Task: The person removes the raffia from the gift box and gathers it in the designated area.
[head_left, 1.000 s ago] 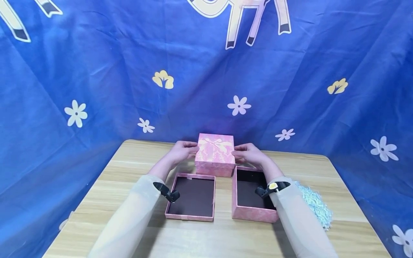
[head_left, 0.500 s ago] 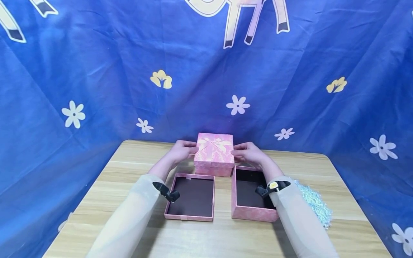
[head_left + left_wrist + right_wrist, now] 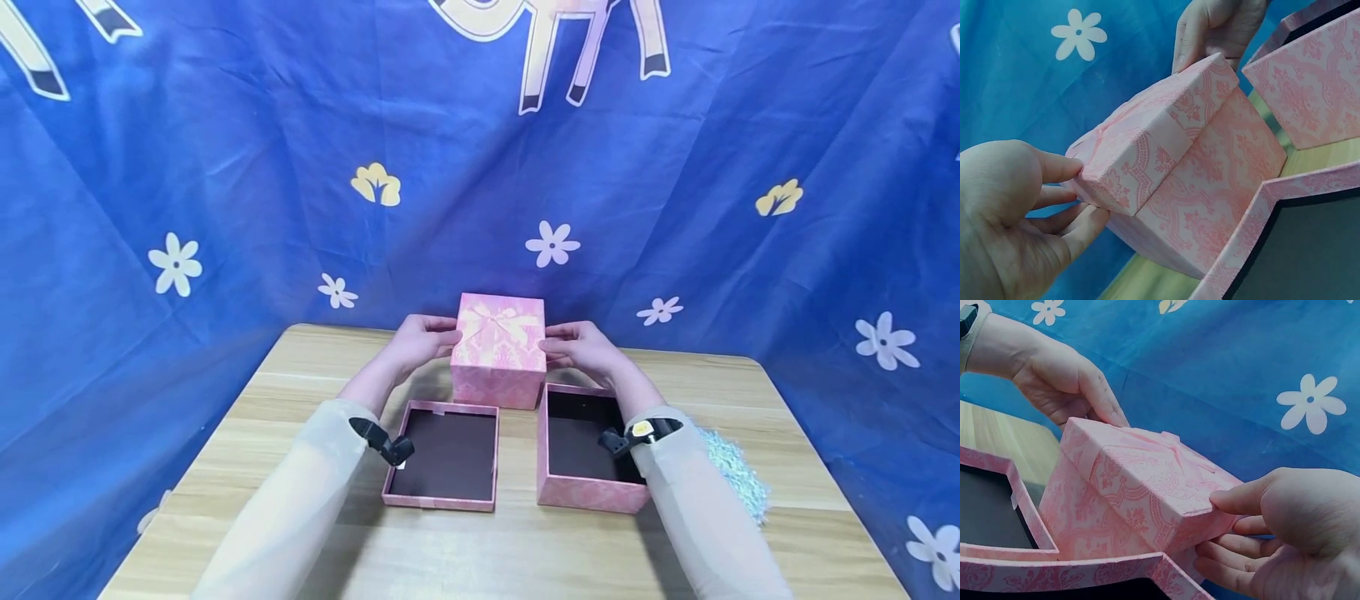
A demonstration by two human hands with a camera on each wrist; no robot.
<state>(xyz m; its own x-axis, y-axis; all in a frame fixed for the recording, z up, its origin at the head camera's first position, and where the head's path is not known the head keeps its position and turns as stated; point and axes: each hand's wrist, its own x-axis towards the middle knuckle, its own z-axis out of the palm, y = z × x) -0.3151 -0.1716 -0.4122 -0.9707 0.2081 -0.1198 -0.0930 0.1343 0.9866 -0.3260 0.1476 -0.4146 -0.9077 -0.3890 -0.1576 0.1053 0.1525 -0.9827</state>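
Observation:
A pink patterned gift box stands at the back middle of the table, its lid tied with a pale pink ribbon bow. My left hand holds the lid's left side, thumb and fingertips at its edge. On the opposite side my right hand grips the lid the same way, with its thumb at the lid's corner. Below the lid's lower edge, much of the box's wall shows in both wrist views. The inside of this box is hidden.
In front, a larger upturned pink lid with a dark inside lies at left. A larger lidless pink box stands at right. Pale blue shredded filler lies beside my right forearm. A blue curtain hangs behind the table.
Both hands have risen slightly, and the small box's lid has moved up with them, so more of the wall below shows. The larger box and the upturned lid stay in place.

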